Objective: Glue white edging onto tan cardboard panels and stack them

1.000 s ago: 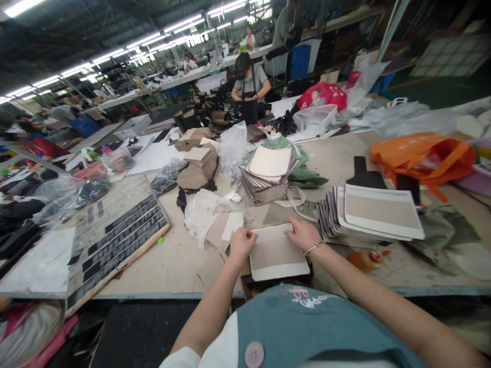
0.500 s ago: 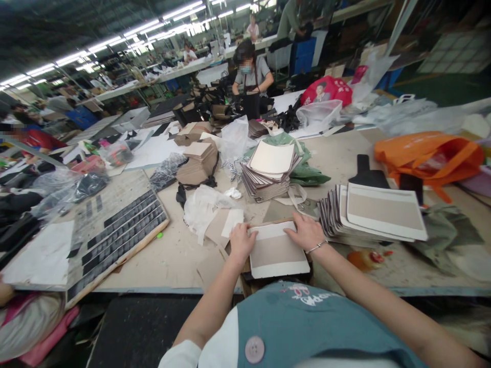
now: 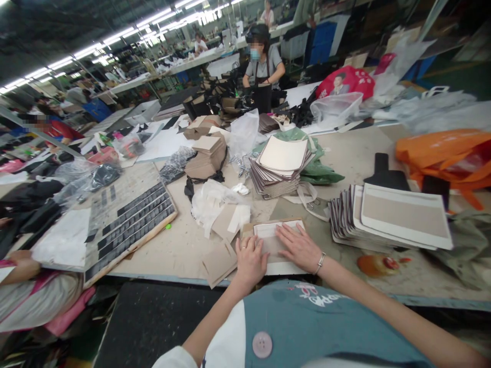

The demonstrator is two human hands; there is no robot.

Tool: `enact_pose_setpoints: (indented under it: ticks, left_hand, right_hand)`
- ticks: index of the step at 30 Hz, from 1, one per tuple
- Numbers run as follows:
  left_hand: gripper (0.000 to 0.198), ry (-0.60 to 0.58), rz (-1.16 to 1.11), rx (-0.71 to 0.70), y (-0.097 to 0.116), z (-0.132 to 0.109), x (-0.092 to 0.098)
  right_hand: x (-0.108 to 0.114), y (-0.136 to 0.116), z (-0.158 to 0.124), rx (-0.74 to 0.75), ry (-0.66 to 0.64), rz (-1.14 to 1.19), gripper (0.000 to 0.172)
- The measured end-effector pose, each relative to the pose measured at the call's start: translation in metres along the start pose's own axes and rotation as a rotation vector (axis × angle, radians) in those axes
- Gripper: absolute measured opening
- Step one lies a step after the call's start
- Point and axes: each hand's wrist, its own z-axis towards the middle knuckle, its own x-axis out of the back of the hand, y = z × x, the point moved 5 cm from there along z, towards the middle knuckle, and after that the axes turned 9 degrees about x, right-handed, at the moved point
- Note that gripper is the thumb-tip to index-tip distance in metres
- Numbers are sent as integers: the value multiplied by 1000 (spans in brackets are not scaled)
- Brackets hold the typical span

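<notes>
A flat panel [image 3: 280,230], beige with white borders, lies on the worktable [image 3: 180,245] right in front of me. My left hand [image 3: 251,259] rests flat on its left part with the fingers spread. My right hand [image 3: 299,247] lies flat on its middle, fingers stretched out, a bracelet at the wrist. Neither hand grips anything. To the right sits a fanned stack of like panels [image 3: 395,214]. Another pile of panels [image 3: 282,166] stands farther back.
A board with rows of dark strips [image 3: 130,225] lies at the left. Cardboard scraps [image 3: 220,258], white plastic [image 3: 213,199], a brown stack [image 3: 207,156], a green bag [image 3: 318,171] and an orange bag [image 3: 448,156] surround the spot. A masked person [image 3: 264,64] works across the table; another person's arm [image 3: 23,260] shows at left.
Both hands have gone from holding the panel's top corners to lying flat on its face. The camera has shifted, so the scene sits farther right.
</notes>
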Motion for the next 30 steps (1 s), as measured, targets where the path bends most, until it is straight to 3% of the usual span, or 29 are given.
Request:
enact_pose_setpoints:
  ticks: [9,21,30]
  left_hand:
    - [37,-96,17,63,-8,-6,-14]
    - [35,-86,30,50,-6,-5,-12]
    - [26,-127,66,-18,-1,5,-14]
  right_hand:
    - [-7,-8,17,53,-110,44,57]
    - [-13,-7,17,37,-70,34,54]
    - [-5,-8,9,42,-40,79,63]
